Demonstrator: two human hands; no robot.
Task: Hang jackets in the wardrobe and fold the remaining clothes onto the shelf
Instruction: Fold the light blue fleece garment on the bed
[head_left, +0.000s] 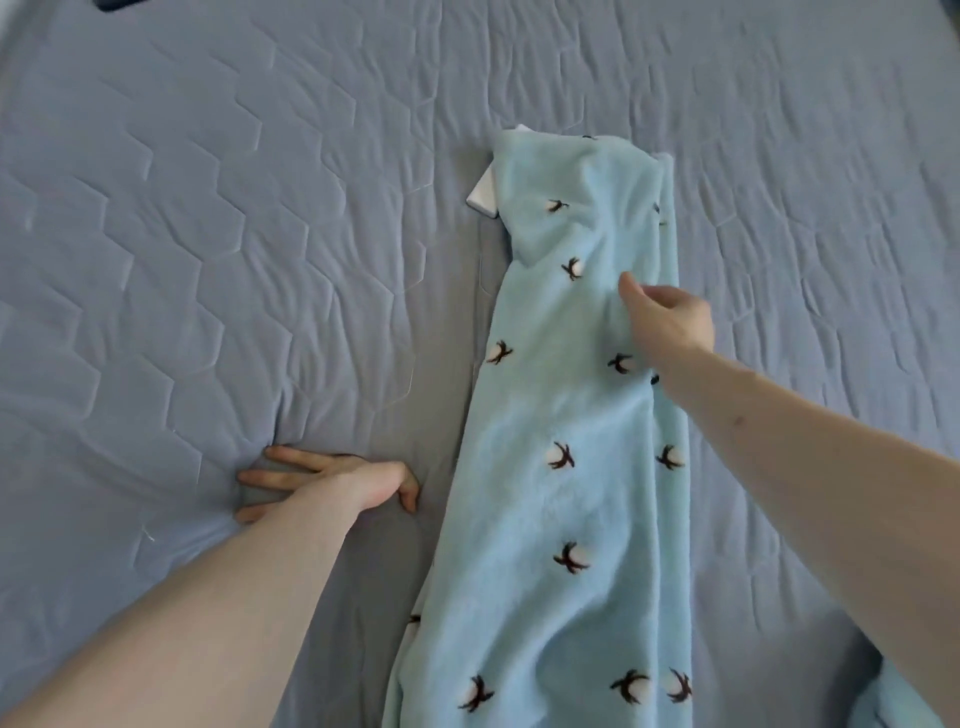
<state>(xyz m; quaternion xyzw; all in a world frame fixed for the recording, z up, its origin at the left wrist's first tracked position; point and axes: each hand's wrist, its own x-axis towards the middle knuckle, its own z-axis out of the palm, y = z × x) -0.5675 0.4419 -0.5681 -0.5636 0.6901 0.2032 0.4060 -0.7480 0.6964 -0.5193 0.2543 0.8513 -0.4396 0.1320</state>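
My left hand (332, 480) presses flat, fingers spread, on the grey-blue quilted bedcover (208, 208) at lower left, holding nothing. My right hand (667, 312), fingers loosely bent, rests on the light blue fleece garment (571, 415), gripping nothing I can see. The garment lies folded lengthwise, centre-right, a white tag (483, 195) showing at its upper left edge.

Soft even daylight; faint shadows; slight motion blur on right hand (670, 317); wide-angle bend at edges.
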